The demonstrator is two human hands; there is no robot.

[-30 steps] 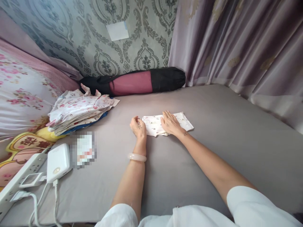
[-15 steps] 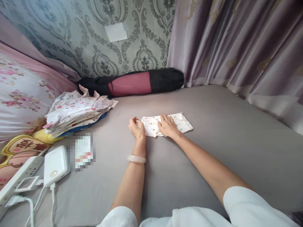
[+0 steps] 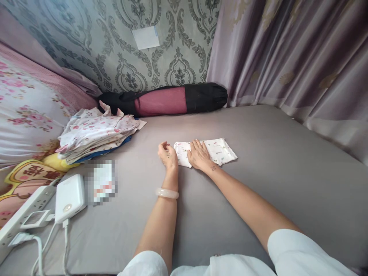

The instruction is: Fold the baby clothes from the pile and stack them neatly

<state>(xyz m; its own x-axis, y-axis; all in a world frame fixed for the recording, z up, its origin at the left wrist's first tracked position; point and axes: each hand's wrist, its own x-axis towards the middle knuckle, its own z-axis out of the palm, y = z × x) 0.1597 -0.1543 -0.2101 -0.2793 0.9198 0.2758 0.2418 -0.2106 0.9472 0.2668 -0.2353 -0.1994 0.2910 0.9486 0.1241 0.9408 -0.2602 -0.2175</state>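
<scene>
A folded white garment (image 3: 220, 150) with a small scattered print lies flat on the grey sheet in front of me. My right hand (image 3: 199, 153) rests palm down on it, left of its middle, fingers stretched out and covering part of the cloth. Against the garment's left edge, my left hand (image 3: 167, 155) stands on its side. Its fingers are loosely curled, with a gap by the thumb, and I see nothing in them. A pale bangle (image 3: 167, 193) circles my left wrist.
Left of my hands lies a pile of folded clothes (image 3: 99, 132), a pixelated item (image 3: 103, 180), a white power bank (image 3: 69, 197) with cables and a power strip (image 3: 27, 214). A black and pink long bag (image 3: 161, 101) lies along the wall. Curtains (image 3: 267, 53) hang at the right.
My right hand has slid a little left across the garment. My left hand stays beside its left edge. The whole view has shifted slightly.
</scene>
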